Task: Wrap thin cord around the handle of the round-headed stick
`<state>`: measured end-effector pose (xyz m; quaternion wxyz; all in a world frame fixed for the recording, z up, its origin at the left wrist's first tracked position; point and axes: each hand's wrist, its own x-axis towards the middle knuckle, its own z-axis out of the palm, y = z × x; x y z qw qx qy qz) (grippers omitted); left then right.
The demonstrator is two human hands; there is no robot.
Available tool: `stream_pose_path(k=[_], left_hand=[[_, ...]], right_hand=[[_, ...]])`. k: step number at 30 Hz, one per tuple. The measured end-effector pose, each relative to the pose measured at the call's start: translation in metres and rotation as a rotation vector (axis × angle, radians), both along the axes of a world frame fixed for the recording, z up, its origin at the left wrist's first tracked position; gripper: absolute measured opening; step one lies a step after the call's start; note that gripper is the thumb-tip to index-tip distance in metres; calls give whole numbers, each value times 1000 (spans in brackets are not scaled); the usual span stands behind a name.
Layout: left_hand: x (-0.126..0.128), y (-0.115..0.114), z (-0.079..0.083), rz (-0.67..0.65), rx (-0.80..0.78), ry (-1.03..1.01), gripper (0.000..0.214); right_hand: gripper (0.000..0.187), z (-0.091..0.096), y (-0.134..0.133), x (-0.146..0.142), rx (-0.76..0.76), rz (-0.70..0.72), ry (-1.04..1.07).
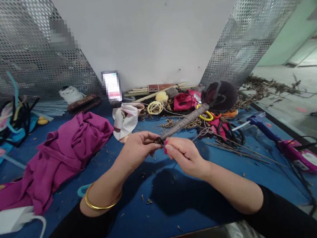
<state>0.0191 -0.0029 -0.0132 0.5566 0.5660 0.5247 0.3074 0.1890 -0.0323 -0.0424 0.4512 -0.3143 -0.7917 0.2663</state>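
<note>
A stick wrapped in grey cord (185, 122) runs up and to the right, with a large dark rounded head (220, 96) at its far end. My left hand (136, 151) pinches the stick's dark ridged near end between thumb and fingers, and a gold bangle circles that wrist. Just right of that end, my right hand (187, 157) is closed, with a small bright pink piece (165, 147) showing at its fingertips. What this piece is made of is hard to tell, and the rest of it is hidden in the fist.
Purple cloth (71, 142) is heaped left on the blue table. A phone (112, 86) stands behind a white cloth (127, 120). Yellow cord (155, 107), yellow-handled scissors (205, 115) and dry plant bits lie beyond my hands. A glue gun (264, 127) and purple box (302, 155) are right.
</note>
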Motion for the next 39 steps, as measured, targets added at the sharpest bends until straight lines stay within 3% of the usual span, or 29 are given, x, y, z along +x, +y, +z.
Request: stream_pose_path(k=[10,16,22,27,39], left_hand=[[5,-5,-23,-113,263,326,14],[9,-12,-17,-164,434,564,14],[11,-19,-7,-198,502,916,25],[11,-20,-7,-215,508,925,33],[18,-27,-13,-69,571,963,25]], right_hand=[[25,5,20,15,4,-86,29],[22,4,25,17,-38,-33,25],[24,2,26,14,-64,-100,40],[25,0,27,12,-100,-120,31],[24,2,29,15,-133,-177,32]])
